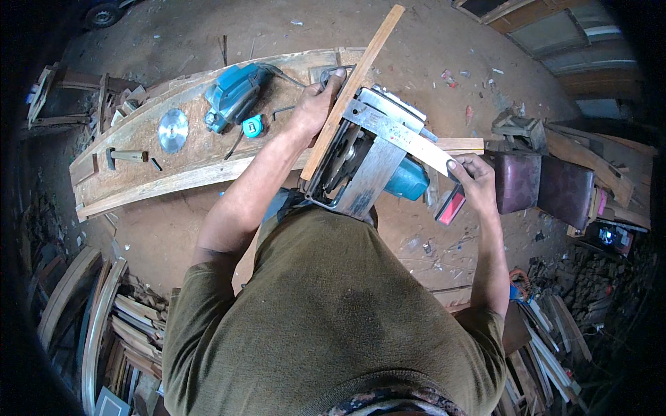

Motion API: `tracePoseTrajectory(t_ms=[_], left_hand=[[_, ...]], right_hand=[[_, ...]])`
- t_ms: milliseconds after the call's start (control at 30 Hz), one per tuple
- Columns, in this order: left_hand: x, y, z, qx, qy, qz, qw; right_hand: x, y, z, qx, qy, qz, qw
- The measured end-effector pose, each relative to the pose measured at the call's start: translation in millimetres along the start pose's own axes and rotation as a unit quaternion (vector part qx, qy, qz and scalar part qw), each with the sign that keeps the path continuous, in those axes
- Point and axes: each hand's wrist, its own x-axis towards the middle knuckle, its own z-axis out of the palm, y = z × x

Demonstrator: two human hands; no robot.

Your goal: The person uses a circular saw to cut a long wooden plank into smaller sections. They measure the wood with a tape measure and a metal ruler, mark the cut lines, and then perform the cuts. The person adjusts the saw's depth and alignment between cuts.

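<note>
Nearest, just beyond the olive shirt [361, 277], one circular saw [368, 180] is held base-up past the right end of the workbench's near edge, its teal motor toward the right. One wooden strip [378, 45] runs slantwise along the left side of its base, and the left hand [318, 104] is curled closed against that strip, apparently clasping it, though its fingers are mostly hidden. The right hand [475, 180] has one try square [423, 147] pinched between thumb and fingers by the handle end, the metal blade laid over the base toward the strip. The step in hand looks like squaring strip to saw; the next move would call for a steady strip and the square kept flat on the metal. Farther off, on the one workbench [166, 186], there lie, by the left end near the near edge, one hammer [128, 155] and one small dark piece [156, 165]; farther from that edge, one loose saw blade [173, 131]; right of it, one teal tape measure [252, 126]; then one hex key [283, 109] and, toward the far edge, one teal power tool [232, 93], probably a planer.
</note>
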Motion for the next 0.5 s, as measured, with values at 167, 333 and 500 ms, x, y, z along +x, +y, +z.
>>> tracePoseTrajectory(t_ms=[167,333,500], left_hand=[[-2.4,1.8,3.3,-0.025,0.004,-0.007,1.000],[5.2,-6.1,0.7,-0.035,0.008,-0.002,0.999],[6.4,-5.0,2.1,-0.033,0.012,-0.007,0.999]], right_hand=[[1.9,-1.8,0.0,-0.004,0.000,0.007,1.000],[4.0,3.2,-1.4,0.001,0.002,0.005,1.000],[3.9,0.7,-0.2,0.004,0.008,-0.008,1.000]])
